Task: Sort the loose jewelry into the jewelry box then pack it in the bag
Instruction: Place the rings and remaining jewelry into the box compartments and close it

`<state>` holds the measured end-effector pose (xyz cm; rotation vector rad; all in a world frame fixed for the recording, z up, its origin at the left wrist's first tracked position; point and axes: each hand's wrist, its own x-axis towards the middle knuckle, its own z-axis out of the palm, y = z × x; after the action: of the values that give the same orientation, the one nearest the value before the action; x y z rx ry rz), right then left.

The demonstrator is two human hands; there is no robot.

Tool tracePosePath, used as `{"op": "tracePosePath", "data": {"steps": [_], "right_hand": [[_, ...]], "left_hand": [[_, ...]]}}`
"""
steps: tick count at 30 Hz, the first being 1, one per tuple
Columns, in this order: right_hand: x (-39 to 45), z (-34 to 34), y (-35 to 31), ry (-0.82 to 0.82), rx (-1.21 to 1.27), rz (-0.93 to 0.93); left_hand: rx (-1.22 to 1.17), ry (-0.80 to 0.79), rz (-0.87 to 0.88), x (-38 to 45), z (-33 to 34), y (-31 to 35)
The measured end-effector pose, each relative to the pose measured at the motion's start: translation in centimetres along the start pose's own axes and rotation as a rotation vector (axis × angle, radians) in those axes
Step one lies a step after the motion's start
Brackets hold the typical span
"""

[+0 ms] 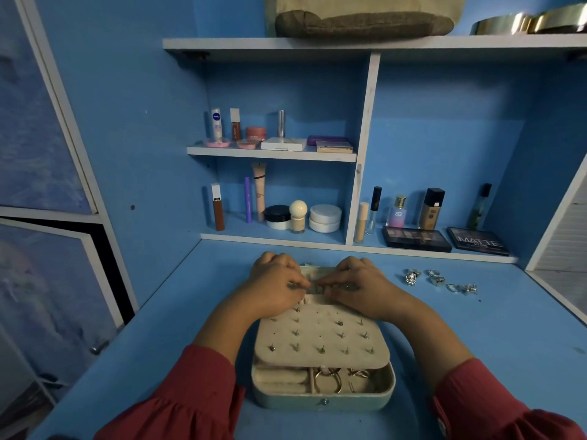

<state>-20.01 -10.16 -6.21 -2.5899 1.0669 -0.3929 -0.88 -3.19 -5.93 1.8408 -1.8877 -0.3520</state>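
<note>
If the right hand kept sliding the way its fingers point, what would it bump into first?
The right hand points left across the jewelry box, toward the left hand. Their fingertips nearly meet over a small piece they seem to pinch, so it would probably bump the left hand's fingers first.

I see both arms reaching forward — left hand (275, 281) and right hand (359, 282) knuckles up, fingers curled, fingertips nearly meeting, pinching something small I can't identify.
</note>
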Motion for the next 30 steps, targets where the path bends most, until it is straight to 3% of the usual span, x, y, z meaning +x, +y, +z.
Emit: {"op": "tracePosePath", "data": {"steps": [14, 18, 24, 30], "right_hand": [[0.2, 0.2, 0.0, -0.025, 0.067, 0.012], [0.5, 0.4, 0.1, 0.108, 0.182, 0.026], [0.3, 0.5, -0.3, 0.048, 0.106, -0.001], [0.5, 0.5, -0.8, 0.053, 0.099, 0.012]], "left_hand": [[-0.054, -0.043, -0.013, -0.1, -0.6, -0.2], [-0.148, 0.049, -0.074, -0.3, -2.3, -1.2], [-0.051, -0.083, -0.039, -0.5, -1.7, -1.6], [-0.070, -0.079, -0.028, -0.1, -0.9, -1.5]]}}
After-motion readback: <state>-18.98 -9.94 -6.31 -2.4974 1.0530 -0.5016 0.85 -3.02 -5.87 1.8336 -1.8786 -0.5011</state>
